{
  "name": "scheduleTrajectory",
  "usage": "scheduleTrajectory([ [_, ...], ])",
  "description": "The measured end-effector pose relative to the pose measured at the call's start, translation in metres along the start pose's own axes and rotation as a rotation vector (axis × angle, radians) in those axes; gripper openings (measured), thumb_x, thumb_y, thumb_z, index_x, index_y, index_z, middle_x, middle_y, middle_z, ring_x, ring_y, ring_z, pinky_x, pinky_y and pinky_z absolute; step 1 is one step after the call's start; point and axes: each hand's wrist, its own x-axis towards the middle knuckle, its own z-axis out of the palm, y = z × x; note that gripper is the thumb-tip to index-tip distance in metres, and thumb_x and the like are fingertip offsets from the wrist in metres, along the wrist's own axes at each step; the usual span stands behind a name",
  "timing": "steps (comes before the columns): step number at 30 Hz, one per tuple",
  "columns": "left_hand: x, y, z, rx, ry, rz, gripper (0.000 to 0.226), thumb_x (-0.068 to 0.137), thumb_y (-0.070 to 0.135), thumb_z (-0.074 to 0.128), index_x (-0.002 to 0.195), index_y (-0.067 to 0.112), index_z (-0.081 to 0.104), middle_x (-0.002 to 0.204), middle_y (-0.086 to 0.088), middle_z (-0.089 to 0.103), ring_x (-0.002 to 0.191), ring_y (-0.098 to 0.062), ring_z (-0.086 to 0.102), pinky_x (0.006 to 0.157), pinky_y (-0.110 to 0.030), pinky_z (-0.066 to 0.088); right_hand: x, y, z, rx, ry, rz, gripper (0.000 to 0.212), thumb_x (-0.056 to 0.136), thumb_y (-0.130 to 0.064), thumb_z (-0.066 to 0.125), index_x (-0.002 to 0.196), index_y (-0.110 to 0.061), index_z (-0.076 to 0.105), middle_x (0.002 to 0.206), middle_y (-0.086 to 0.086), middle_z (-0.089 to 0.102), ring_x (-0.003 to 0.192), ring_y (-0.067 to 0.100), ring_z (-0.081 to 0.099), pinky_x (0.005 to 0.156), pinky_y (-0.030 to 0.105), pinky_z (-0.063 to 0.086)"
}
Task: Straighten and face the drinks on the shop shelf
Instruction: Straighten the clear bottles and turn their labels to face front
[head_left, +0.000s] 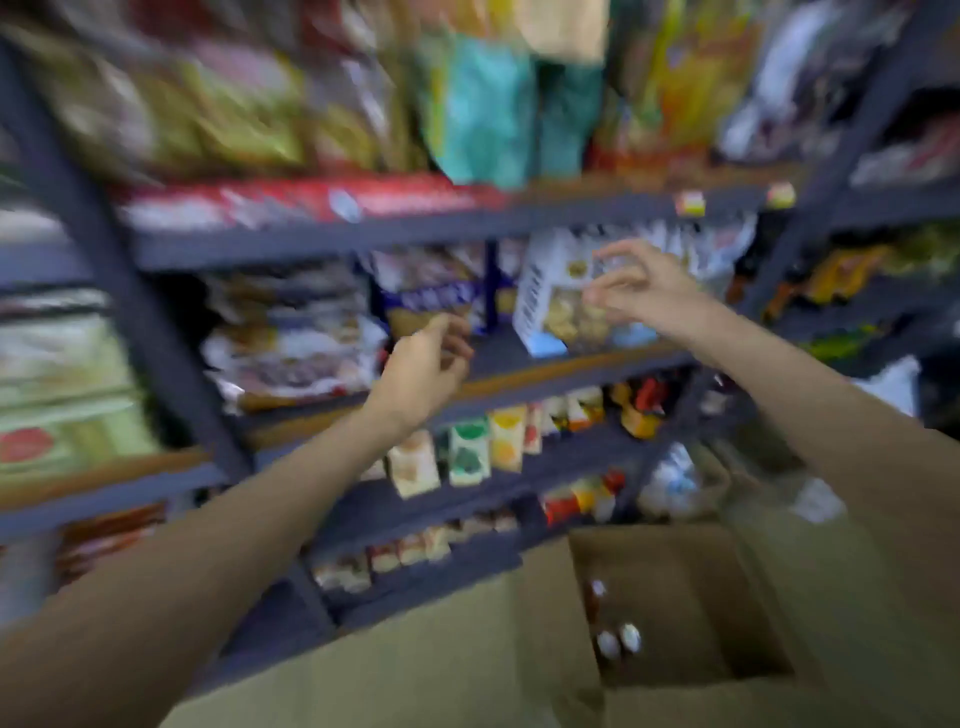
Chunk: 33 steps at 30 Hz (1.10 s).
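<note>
Dark shop shelves (571, 364) blur past us, two hands raised.
Our left hand (426, 364) curls loosely on nothing; right hand (639, 291) seems to pinch a clear bottle (615, 267); three bottle caps (618, 642) show in one cardboard box (675, 597).

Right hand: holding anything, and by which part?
Too blurred to be sure. The right hand has curled fingers at the front of a white-and-blue window snack box; an actual grip cannot be confirmed.

A bare stretch of middle shelf (498, 358) lies open between the stacked packets (291, 338) and the white box (550, 301).

matt cardboard box (670, 587), glossy plastic packets (291, 343)
</note>
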Motion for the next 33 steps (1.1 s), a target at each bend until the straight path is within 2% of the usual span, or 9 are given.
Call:
scheduleTrajectory([
  [2, -0.010, 0.024, -0.103, 0.063, 0.238, 0.129, 0.024, 0.084, -0.004, 0.052, 0.107, 0.002, 0.055, 0.084, 0.001, 0.062, 0.076, -0.019, 0.062, 0.073, -0.028, 0.047, -0.002, -0.098, 0.001, 0.009, 0.013, -0.201, 0.048, 0.087, -0.004, 0.062, 0.130, -0.001, 0.042, 0.103, 0.017, 0.065, 0.074, 0.007, 0.059, 0.070, 0.024, 0.054],
  [5, -0.027, 0.062, -0.240, 0.206, 0.531, 0.306, 0.016, 0.088, 0.014, 0.051, 0.101, 0.005, 0.055, 0.079, -0.002, 0.060, 0.066, -0.011, 0.056, 0.064, -0.019, 0.043, -0.013, -0.224, 0.015, 0.025, 0.002, -0.483, 0.040, 0.081, -0.016, 0.068, 0.115, -0.020, 0.048, 0.091, -0.001, 0.065, 0.083, 0.008, 0.061, 0.081, 0.027, 0.051],
  [7, -0.039, 0.078, -0.317, 0.307, 0.681, 0.393, 0.019, 0.087, 0.019, 0.051, 0.100, 0.006, 0.054, 0.079, 0.002, 0.055, 0.065, -0.007, 0.050, 0.061, -0.013, 0.035, -0.023, -0.296, 0.037, 0.021, 0.006, -0.647, 0.037, 0.076, -0.028, 0.069, 0.106, -0.031, 0.047, 0.096, 0.000, 0.066, 0.089, 0.010, 0.063, 0.085, 0.028, 0.049],
  [10, -0.056, 0.079, -0.408, 0.432, 0.809, 0.424, 0.017, 0.091, 0.015, 0.052, 0.106, 0.007, 0.052, 0.086, 0.001, 0.056, 0.074, -0.011, 0.050, 0.064, -0.016, 0.032, -0.029, -0.379, 0.081, -0.008, 0.008, -0.823, 0.053, 0.064, -0.039, 0.067, 0.109, -0.023, 0.045, 0.102, 0.009, 0.063, 0.081, -0.001, 0.062, 0.079, 0.020, 0.051],
  [13, -0.069, 0.061, -0.486, 0.545, 0.839, 0.463, 0.019, 0.090, 0.013, 0.053, 0.108, 0.006, 0.052, 0.092, 0.000, 0.057, 0.080, -0.014, 0.053, 0.066, -0.016, 0.032, -0.022, -0.437, 0.132, -0.016, -0.002, -0.904, 0.053, 0.058, -0.050, 0.067, 0.104, -0.034, 0.046, 0.103, 0.004, 0.063, 0.083, 0.010, 0.063, 0.084, 0.032, 0.052],
  [17, -0.065, 0.030, -0.574, 0.637, 0.839, 0.517, 0.022, 0.087, 0.018, 0.053, 0.106, 0.007, 0.053, 0.093, -0.006, 0.060, 0.085, -0.023, 0.057, 0.074, -0.034, 0.044, 0.001, -0.498, 0.197, -0.062, 0.030, -0.961, 0.049, 0.067, -0.044, 0.070, 0.108, -0.035, 0.045, 0.104, -0.006, 0.057, 0.093, 0.017, 0.062, 0.091, 0.043, 0.051],
  [23, 0.000, 0.007, -0.661, 0.924, 0.784, 0.449, 0.055, 0.083, 0.040, 0.046, 0.130, 0.011, 0.046, 0.122, -0.011, 0.050, 0.113, -0.031, 0.044, 0.092, -0.044, 0.038, 0.062, -0.560, 0.233, -0.307, 0.145, -0.858, 0.052, 0.081, -0.036, 0.070, 0.124, -0.029, 0.041, 0.129, -0.002, 0.048, 0.112, 0.008, 0.047, 0.088, 0.024, 0.038],
  [28, 0.042, -0.020, -0.682, 0.987, 0.827, 0.429, 0.072, 0.079, 0.057, 0.033, 0.144, 0.029, 0.027, 0.153, -0.004, 0.023, 0.142, -0.028, 0.013, 0.113, -0.049, 0.007, 0.123, -0.609, 0.250, -0.446, 0.234, -0.822, 0.072, 0.081, -0.039, 0.071, 0.141, -0.022, 0.035, 0.141, 0.008, 0.040, 0.129, 0.022, 0.041, 0.101, 0.030, 0.034],
  [33, 0.066, -0.045, -0.682, 1.104, 0.752, 0.373, 0.085, 0.073, 0.072, 0.024, 0.147, 0.036, 0.004, 0.158, -0.002, 0.001, 0.140, -0.024, -0.017, 0.104, -0.048, -0.020, 0.201, -0.648, 0.274, -0.451, 0.240, -0.791, 0.082, 0.080, -0.043, 0.070, 0.147, -0.023, 0.027, 0.149, 0.011, 0.032, 0.137, 0.029, 0.032, 0.110, 0.038, 0.032],
])
